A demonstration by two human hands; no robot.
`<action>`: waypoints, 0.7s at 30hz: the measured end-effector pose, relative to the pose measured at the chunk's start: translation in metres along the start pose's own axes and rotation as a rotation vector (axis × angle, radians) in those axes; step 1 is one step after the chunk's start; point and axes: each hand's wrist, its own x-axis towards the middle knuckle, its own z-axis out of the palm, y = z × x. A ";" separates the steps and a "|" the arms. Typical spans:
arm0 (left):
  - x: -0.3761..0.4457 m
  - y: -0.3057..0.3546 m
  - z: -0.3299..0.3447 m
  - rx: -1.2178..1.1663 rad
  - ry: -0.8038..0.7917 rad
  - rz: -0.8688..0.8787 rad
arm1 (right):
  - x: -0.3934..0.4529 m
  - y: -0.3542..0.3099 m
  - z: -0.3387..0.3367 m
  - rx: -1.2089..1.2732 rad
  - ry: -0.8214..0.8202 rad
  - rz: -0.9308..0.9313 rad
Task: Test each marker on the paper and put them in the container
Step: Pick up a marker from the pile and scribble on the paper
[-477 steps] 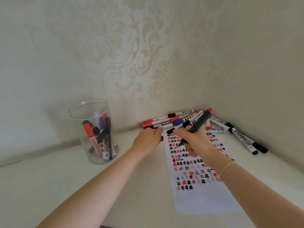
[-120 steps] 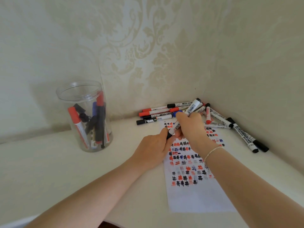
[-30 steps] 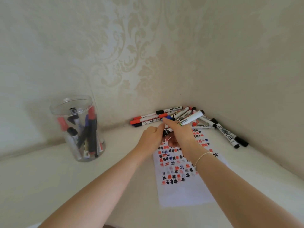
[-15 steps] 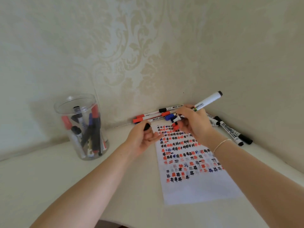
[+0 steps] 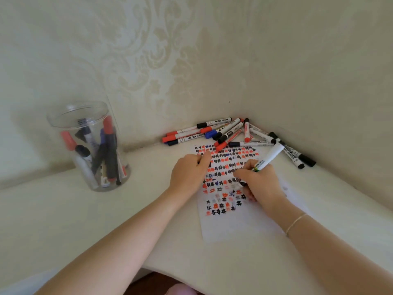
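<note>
The right hand point(image 5: 260, 184) grips a white marker point(image 5: 269, 157) in a writing hold, fingers curled round its lower barrel. The tip is down on the paper point(image 5: 229, 188), hidden among the fingers. The marker's long axis slants up from the hand toward two o'clock, its back end pointing at the corner of the walls.

The left hand point(image 5: 189, 173) rests at nine o'clock from the right, on the paper's left edge, fingers curled. A small dark piece shows at its fingertips, likely the cap (too little of it shows to be sure), so I cannot tell whether the hand holds anything.

The paper is filled with rows of red, black and blue hash marks.

The jar point(image 5: 89, 145), clear and open-topped, stands well apart at nine o'clock from the hands. It holds several markers leaning at angles, red, black and blue caps among them. The left hand lies nearer to it.

The pile of markers point(image 5: 225, 133) lies at twelve o'clock beyond the paper, against the wall, still to be tried.
</note>
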 end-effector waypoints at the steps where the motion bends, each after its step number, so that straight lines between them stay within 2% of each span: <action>1: -0.002 0.001 0.002 0.004 0.005 0.005 | -0.004 0.001 -0.003 -0.027 0.010 -0.011; 6: -0.005 -0.005 0.008 0.078 0.003 0.002 | -0.018 0.006 -0.006 -0.113 0.056 -0.063; 12: -0.007 -0.003 0.012 0.292 -0.003 0.065 | -0.023 0.012 -0.005 -0.148 0.112 -0.094; 21: -0.005 -0.006 0.013 0.317 0.002 0.059 | -0.023 0.011 -0.004 -0.213 0.134 -0.103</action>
